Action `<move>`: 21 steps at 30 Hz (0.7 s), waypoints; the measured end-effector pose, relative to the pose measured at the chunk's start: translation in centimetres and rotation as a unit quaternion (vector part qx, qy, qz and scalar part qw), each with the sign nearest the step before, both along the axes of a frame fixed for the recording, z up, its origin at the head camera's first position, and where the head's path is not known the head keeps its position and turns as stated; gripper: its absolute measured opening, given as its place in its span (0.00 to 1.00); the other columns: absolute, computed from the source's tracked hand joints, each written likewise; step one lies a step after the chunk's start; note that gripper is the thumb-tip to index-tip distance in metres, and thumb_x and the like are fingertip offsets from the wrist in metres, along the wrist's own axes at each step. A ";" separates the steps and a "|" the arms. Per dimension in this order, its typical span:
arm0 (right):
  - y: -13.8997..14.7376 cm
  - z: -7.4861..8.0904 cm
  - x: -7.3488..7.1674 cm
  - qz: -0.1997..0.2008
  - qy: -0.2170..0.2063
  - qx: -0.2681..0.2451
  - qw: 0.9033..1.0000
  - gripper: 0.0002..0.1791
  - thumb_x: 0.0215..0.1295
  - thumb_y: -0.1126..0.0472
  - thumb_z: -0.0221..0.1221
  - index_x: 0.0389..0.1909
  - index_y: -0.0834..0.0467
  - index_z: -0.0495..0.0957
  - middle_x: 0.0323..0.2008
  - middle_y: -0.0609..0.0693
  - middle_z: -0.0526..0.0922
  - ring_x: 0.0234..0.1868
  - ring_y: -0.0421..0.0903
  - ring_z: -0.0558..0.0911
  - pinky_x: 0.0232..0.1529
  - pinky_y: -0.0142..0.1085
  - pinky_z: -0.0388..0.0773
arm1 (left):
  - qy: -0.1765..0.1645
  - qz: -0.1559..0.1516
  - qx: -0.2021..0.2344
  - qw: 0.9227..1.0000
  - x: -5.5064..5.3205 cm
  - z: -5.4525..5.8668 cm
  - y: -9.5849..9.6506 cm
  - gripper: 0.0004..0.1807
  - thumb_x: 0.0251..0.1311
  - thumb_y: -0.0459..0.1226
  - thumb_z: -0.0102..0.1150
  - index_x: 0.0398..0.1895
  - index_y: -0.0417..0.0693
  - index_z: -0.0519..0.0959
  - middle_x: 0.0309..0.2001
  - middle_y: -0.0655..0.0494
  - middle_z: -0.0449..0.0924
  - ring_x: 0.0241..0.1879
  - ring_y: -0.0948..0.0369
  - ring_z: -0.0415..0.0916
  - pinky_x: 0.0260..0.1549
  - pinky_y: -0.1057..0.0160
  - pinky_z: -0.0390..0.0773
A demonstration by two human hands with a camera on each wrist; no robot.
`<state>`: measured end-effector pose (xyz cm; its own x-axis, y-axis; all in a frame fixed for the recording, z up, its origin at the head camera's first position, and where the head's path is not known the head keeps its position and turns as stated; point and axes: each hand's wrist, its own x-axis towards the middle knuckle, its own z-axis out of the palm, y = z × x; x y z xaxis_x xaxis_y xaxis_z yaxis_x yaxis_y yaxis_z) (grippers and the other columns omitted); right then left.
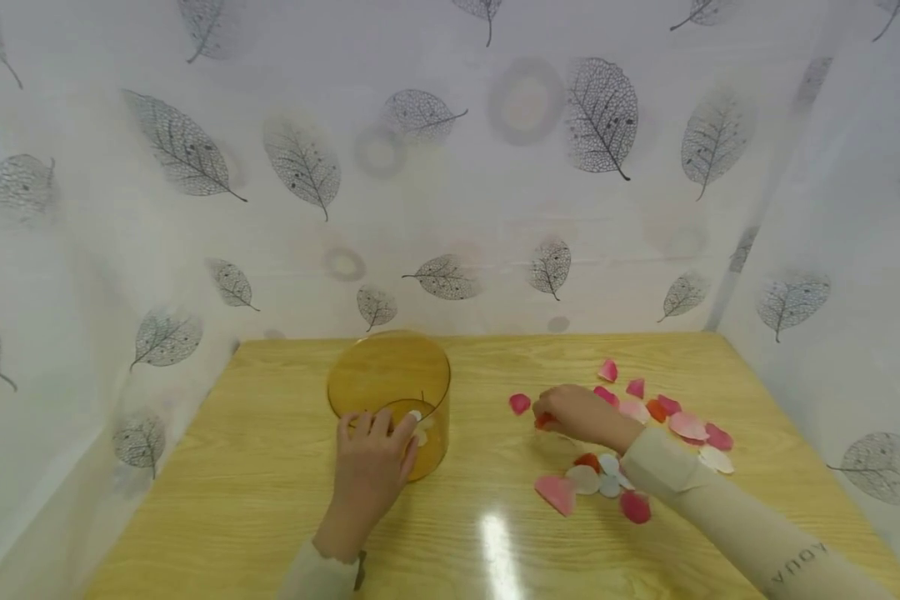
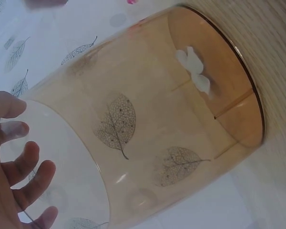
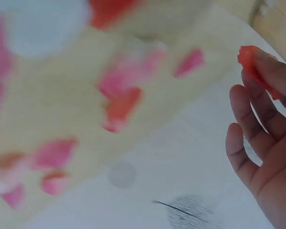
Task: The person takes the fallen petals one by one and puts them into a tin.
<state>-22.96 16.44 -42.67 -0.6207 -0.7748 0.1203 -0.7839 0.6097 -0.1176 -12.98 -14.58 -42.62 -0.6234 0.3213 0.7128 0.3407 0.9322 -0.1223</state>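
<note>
A transparent amber cylindrical container (image 1: 390, 358) stands on the left half of the table. Over its near rim my left hand (image 1: 371, 462) curls its fingers, holding it; the left wrist view shows the fingertips (image 2: 48, 168) at the open mouth. White petals (image 2: 196, 71) lie inside on the bottom. To the right, my right hand (image 1: 585, 414) pinches a red-orange petal (image 3: 248, 56) between thumb and forefinger, above the table. The other fingers of that hand are loosely bent.
Around the right hand and forearm lie scattered pink, red and white petals (image 1: 688, 425). A single dark pink petal (image 1: 520, 404) sits between the container and the right hand. Leaf-printed sheeting (image 1: 450, 208) encloses the wooden table (image 1: 270, 500) at the back and sides.
</note>
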 end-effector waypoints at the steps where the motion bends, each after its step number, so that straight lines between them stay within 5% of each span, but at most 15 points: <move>1: -0.6 1.0 -0.3 0.005 0.017 -0.017 1.000 0.07 0.50 0.63 0.68 0.23 0.53 0.77 0.22 0.43 0.77 0.23 0.36 0.73 0.26 0.27 0.72 | 0.000 0.001 0.000 1.000 0.0 0.0 0.0 0.15 0.46 0.44 0.67 0.37 0.55 0.75 0.28 0.53 0.75 0.29 0.54 0.73 0.39 0.48 0.71; 6: -4.3 6.0 -1.9 0.018 0.087 -0.084 0.993 0.05 0.52 0.62 0.67 0.27 0.54 0.80 0.26 0.45 0.81 0.28 0.41 0.78 0.33 0.34 0.77 | 0.002 0.007 -0.003 1.000 0.0 0.1 -0.2 0.17 0.44 0.44 0.70 0.37 0.56 0.75 0.28 0.53 0.76 0.29 0.54 0.73 0.40 0.48 0.72; 10: -7.8 8.4 -2.9 0.051 0.120 -0.126 0.983 0.04 0.54 0.61 0.66 0.27 0.54 0.80 0.27 0.46 0.82 0.29 0.42 0.79 0.36 0.36 0.77 | -0.004 0.007 -0.002 1.000 0.0 0.1 -0.2 0.17 0.44 0.44 0.70 0.37 0.56 0.75 0.27 0.54 0.75 0.29 0.55 0.73 0.40 0.48 0.72; 14: -11.3 9.2 -3.2 0.092 0.125 -0.125 0.980 0.03 0.56 0.60 0.64 0.27 0.54 0.80 0.27 0.46 0.82 0.29 0.43 0.79 0.36 0.37 0.76 | -0.011 0.008 0.000 1.000 0.0 0.1 -0.1 0.18 0.43 0.45 0.71 0.36 0.56 0.74 0.27 0.54 0.75 0.29 0.56 0.73 0.40 0.48 0.72; 21: -15.0 8.6 -3.2 0.090 0.061 -0.035 0.993 0.04 0.58 0.57 0.63 0.30 0.53 0.81 0.29 0.45 0.84 0.30 0.42 0.77 0.37 0.35 0.74 | -0.012 0.003 0.014 1.000 0.0 0.2 0.3 0.17 0.43 0.46 0.71 0.33 0.55 0.74 0.26 0.55 0.76 0.29 0.55 0.75 0.40 0.47 0.72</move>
<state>-26.11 1.49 -34.09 -0.4495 -0.8593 0.2441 -0.8908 0.4514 -0.0515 -12.95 -14.29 -42.47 -0.6426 0.2976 0.7060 0.3381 0.9370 -0.0872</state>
